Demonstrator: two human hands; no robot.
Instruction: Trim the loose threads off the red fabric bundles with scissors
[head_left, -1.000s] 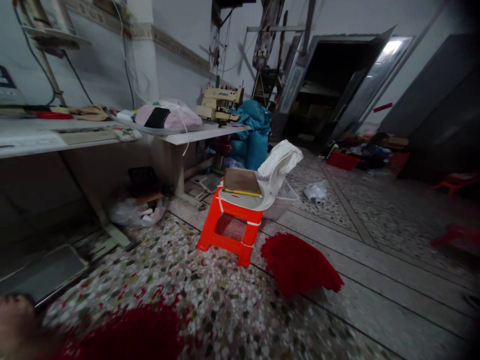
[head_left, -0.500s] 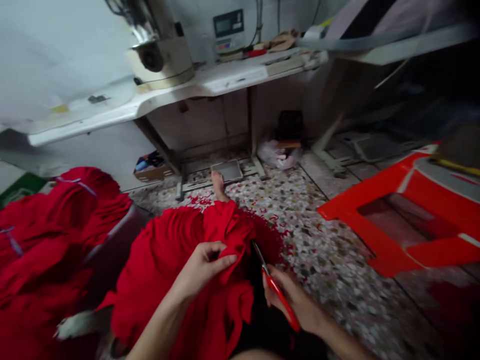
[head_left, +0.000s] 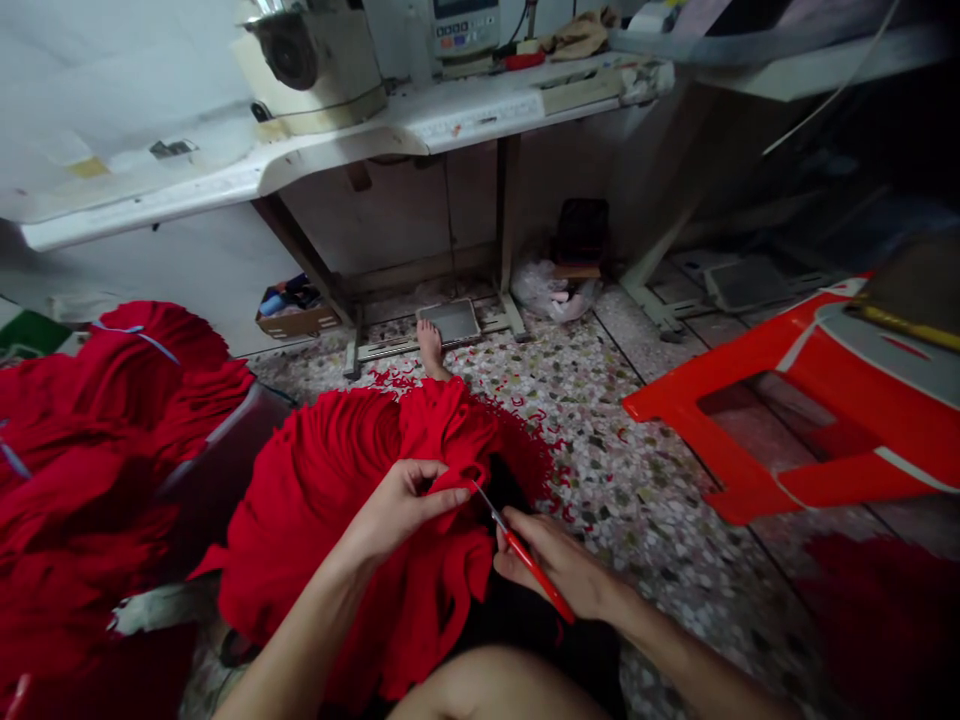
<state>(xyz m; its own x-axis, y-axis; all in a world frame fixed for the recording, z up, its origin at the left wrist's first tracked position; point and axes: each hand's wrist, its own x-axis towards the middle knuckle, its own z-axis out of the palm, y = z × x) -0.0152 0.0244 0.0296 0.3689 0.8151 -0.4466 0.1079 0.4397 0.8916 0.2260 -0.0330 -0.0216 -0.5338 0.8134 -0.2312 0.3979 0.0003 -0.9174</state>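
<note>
A large heap of red fabric (head_left: 322,490) lies across my lap. My left hand (head_left: 405,505) pinches a fold of it between thumb and fingers. Red-handled scissors (head_left: 534,572) are in my right hand (head_left: 559,560), with the tips touching the fabric just right of my left fingertips. Whether the blades are apart is too small to tell. Part of my right fingers is hidden behind the handles.
Bundled red fabric (head_left: 142,370) fills a container at the left. A white sewing table (head_left: 465,125) spans the back, above a pedal (head_left: 454,322). An orange stool (head_left: 810,490) stands at the right. Red scraps (head_left: 529,450) litter the speckled floor.
The scissors in my right hand have moved left and up, bringing their tips against the fabric by my left fingers. The view has tilted down slightly.
</note>
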